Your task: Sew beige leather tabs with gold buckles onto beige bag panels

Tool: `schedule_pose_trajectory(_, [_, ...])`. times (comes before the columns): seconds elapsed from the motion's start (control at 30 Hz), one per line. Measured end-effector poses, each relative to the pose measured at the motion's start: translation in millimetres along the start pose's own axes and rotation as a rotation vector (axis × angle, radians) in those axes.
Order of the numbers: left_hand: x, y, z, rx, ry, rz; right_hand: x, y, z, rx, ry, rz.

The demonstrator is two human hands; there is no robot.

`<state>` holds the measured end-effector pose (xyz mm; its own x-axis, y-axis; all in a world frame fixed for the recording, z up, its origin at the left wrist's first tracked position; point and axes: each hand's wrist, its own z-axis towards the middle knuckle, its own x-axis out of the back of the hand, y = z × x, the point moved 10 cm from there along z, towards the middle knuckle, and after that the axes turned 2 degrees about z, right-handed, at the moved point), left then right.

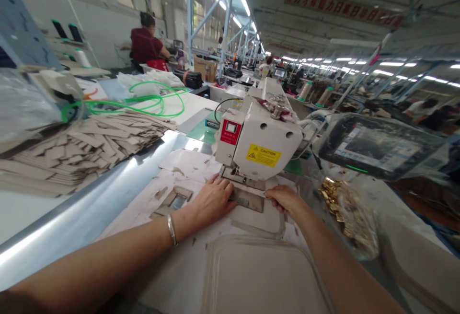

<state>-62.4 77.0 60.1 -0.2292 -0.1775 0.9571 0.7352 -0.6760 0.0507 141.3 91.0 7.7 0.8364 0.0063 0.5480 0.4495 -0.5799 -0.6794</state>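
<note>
My left hand (pixel 212 196) lies with its fingers stretched out, pressing beside the sewing machine's clamp. My right hand (pixel 285 200) is closed, thumb and finger pinched at the right end of a narrow beige strip (pixel 251 190). Just in front of the strip is a flat metal plate (pixel 251 202), and a beige panel (pixel 264 219) with a rounded corner shows under it. Over both hands stands the white head of the sewing machine (pixel 268 134), its needle area close to my left fingertips. A stack of rounded beige panels (pixel 266 275) lies nearest me, between my forearms.
Cut beige strips (pixel 86 153) are heaped on the left, near a green hose (pixel 158 105). A framed template (pixel 176 201) lies left of my hand. On the right are a bag of gold metal fittings (pixel 348 213) and a plastic-wrapped screen (pixel 381 146). A co-worker (pixel 145 43) sits far left.
</note>
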Motion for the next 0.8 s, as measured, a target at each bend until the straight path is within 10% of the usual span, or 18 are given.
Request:
schedule_pose_trajectory(0.4, [12.7, -40.4, -16.8, 0.056, -0.004, 0.033, -44.2, -29.8, 8.3, 0.045, -0.084, 0.044])
schedule_pose_trajectory(0.8, [2.2, -6.2, -2.2, 0.008, 0.028, -0.087, -7.3, -4.3, 15.5, -0.02, -0.092, 0.057])
